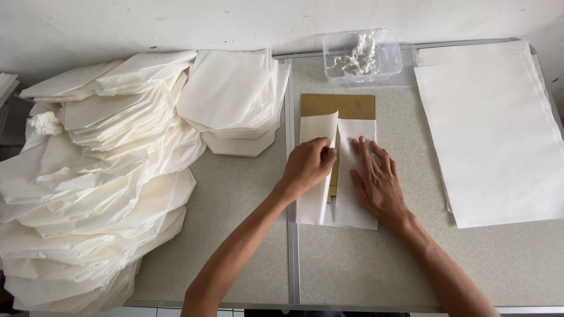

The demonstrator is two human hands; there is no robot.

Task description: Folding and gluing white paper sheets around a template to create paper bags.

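A white paper sheet (355,202) lies folded around a brown cardboard template (346,105) at the middle of the table. My left hand (306,165) pinches the left flap of the sheet and lifts it over the cardboard. My right hand (376,182) lies flat, fingers spread, pressing the right flap down. A strip of brown cardboard shows between the two flaps.
A large heap of folded white paper bags (100,194) fills the left side, with a neater stack (235,100) behind. A stack of flat white sheets (493,135) lies at right. A clear plastic tub (361,56) with white paste stands by the wall.
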